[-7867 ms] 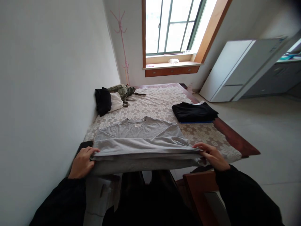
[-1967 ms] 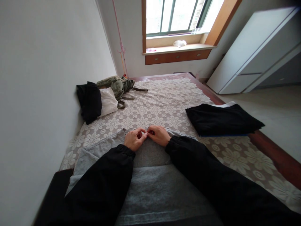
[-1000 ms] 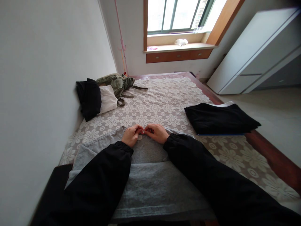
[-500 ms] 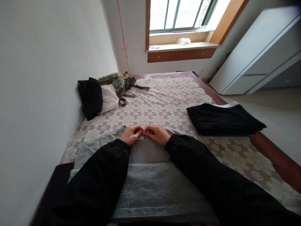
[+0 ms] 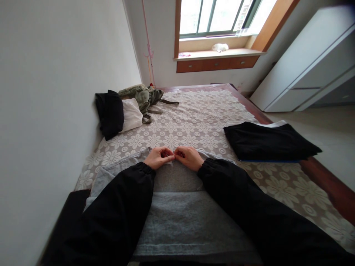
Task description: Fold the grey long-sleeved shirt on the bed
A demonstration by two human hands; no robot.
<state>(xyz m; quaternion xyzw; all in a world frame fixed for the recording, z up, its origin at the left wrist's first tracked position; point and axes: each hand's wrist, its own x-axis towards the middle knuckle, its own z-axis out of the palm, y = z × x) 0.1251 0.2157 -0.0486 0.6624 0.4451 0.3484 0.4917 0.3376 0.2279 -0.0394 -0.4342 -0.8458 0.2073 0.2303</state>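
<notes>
Both hands, left hand (image 5: 158,158) and right hand (image 5: 189,157), pinch the collar of the grey sweatshirt (image 5: 177,218) lying on the bed (image 5: 194,122). Soft, light, limp fabric: hold at collar or shoulder seams.

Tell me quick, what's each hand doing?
Left hand: shut, pinching the grey shirt at its collar.
Right hand: shut, pinching the same collar.

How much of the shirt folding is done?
Done: the grey shirt's bottom part is folded up, and black clothes lie folded beside it. In hand: the left hand and right hand pinch its collar. Left: probably more folds, since it lies wide.
</notes>
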